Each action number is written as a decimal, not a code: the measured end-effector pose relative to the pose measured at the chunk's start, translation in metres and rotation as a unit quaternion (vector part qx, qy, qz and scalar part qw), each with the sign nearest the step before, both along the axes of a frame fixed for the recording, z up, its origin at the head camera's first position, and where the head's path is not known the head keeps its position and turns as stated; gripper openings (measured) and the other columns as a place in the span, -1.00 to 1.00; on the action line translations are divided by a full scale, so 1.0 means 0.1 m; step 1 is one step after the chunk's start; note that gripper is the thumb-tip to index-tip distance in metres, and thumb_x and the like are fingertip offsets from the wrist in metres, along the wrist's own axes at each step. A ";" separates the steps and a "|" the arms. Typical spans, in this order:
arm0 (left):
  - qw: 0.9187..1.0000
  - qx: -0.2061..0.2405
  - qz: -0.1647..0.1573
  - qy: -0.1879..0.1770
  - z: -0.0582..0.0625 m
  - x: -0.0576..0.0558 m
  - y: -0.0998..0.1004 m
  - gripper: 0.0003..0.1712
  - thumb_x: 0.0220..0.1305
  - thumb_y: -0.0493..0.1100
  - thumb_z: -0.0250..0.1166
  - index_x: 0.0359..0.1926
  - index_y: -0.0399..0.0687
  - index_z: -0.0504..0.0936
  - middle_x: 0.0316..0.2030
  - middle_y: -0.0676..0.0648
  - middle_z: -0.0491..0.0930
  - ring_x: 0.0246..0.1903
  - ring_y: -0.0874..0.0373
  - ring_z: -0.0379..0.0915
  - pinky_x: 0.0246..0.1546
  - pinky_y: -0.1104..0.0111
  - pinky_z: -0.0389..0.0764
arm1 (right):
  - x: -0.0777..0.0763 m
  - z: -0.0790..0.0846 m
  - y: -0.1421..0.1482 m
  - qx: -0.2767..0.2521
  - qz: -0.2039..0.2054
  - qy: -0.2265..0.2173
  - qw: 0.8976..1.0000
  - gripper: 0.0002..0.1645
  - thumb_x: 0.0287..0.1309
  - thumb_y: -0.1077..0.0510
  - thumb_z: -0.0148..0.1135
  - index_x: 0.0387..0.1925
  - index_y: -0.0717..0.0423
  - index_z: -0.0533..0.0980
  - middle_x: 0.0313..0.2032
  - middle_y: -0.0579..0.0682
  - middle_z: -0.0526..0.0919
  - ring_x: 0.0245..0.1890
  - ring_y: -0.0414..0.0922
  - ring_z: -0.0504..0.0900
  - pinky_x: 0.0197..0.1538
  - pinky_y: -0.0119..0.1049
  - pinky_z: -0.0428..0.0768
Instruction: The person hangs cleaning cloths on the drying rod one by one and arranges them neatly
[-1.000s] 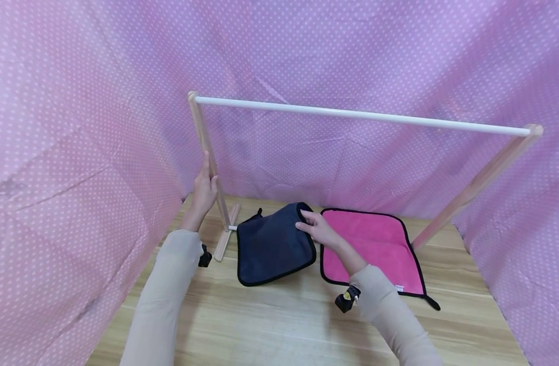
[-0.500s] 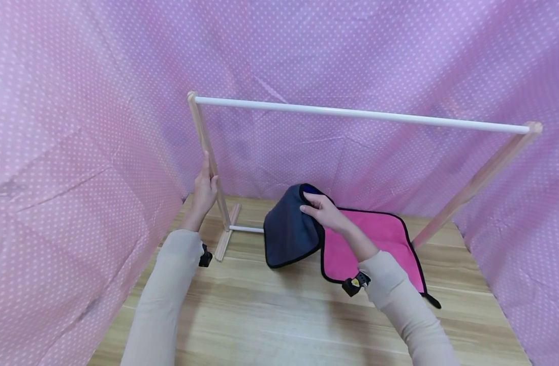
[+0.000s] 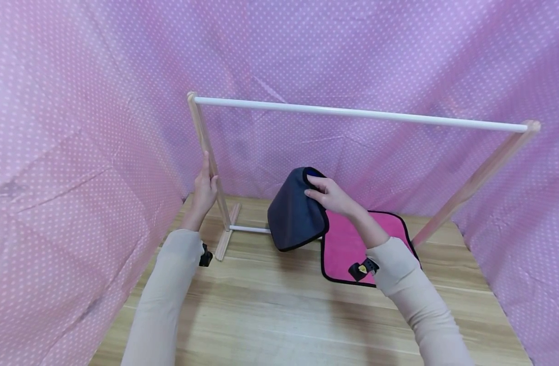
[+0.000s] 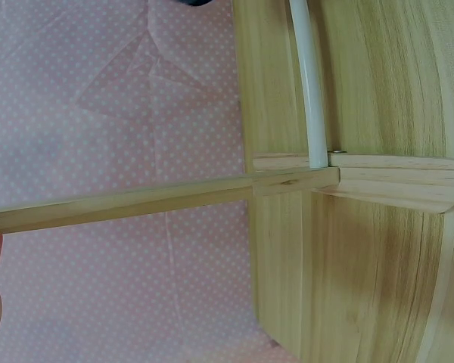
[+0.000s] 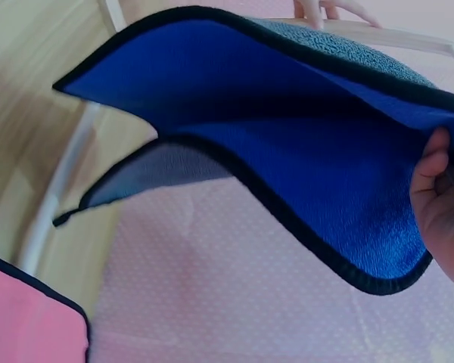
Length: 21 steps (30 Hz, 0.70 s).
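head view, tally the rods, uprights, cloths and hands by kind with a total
Rods: 2, upper rod, lower rod
Uprights: 2, left upright, right upright
Cloths: 2, grey cloth, pink cloth
Hands: 2, left hand, right hand
Total: 8

Left fingers [image 3: 206,161] grip with index extended while right fingers [image 3: 318,181] pinch.

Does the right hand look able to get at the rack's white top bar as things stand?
Likely yes: the right hand holds the grey cloth below the top bar, and nothing visible blocks the way up; the left hand is well aside, on the left post.
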<state>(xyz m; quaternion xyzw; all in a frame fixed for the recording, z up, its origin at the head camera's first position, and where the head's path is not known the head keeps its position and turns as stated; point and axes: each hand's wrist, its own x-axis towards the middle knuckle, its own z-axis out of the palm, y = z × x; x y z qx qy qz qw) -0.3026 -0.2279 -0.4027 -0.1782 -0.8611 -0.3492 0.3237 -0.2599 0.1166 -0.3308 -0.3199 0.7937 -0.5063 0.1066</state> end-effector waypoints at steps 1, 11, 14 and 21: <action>1.000 -0.001 0.000 0.001 0.00 0.00 0.00 -0.05 0.27 -0.49 -0.05 0.41 0.26 -0.36 -0.05 -0.56 0.28 -0.34 -0.28 0.35 -0.15 -0.03 0.50 | 0.00 0.03 0.00 0.002 0.000 0.012 1.000 -0.39 0.28 0.33 -0.08 0.30 0.39 0.01 0.32 0.29 0.02 0.27 0.05 0.18 0.24 -0.12 0.27; 1.000 -0.005 -0.004 -0.005 0.02 0.02 -0.01 -0.10 0.26 -0.50 -0.05 0.41 0.07 -0.33 -0.04 -0.55 0.28 -0.32 -0.28 0.38 -0.11 -0.01 0.50 | -0.01 0.33 -0.03 0.035 -0.005 0.239 0.970 -0.69 0.17 0.41 0.05 -0.03 0.40 0.45 -0.34 0.15 0.47 -0.33 -0.15 0.39 -0.28 -0.40 0.37; 1.000 0.001 -0.002 -0.016 0.03 0.03 0.00 -0.16 0.27 -0.49 -0.05 0.40 -0.04 -0.30 0.14 -0.57 0.15 -0.08 -0.39 0.34 0.01 -0.03 0.43 | -0.02 0.42 -0.05 0.026 0.008 0.278 0.960 -0.81 0.14 0.44 0.06 -0.18 0.39 0.48 -0.51 0.00 0.33 -0.42 -0.16 0.34 -0.35 -0.39 0.34; 1.000 0.004 0.000 -0.003 0.02 0.03 0.00 -0.08 0.24 -0.51 -0.03 0.42 0.11 -0.32 0.05 -0.57 0.24 -0.34 -0.27 0.36 -0.12 -0.01 0.50 | -0.05 0.62 -0.11 0.010 0.019 0.346 0.938 -0.84 0.06 0.47 0.13 -0.47 0.28 0.34 -0.58 -0.10 0.09 -0.53 -0.17 0.21 -0.44 -0.39 0.24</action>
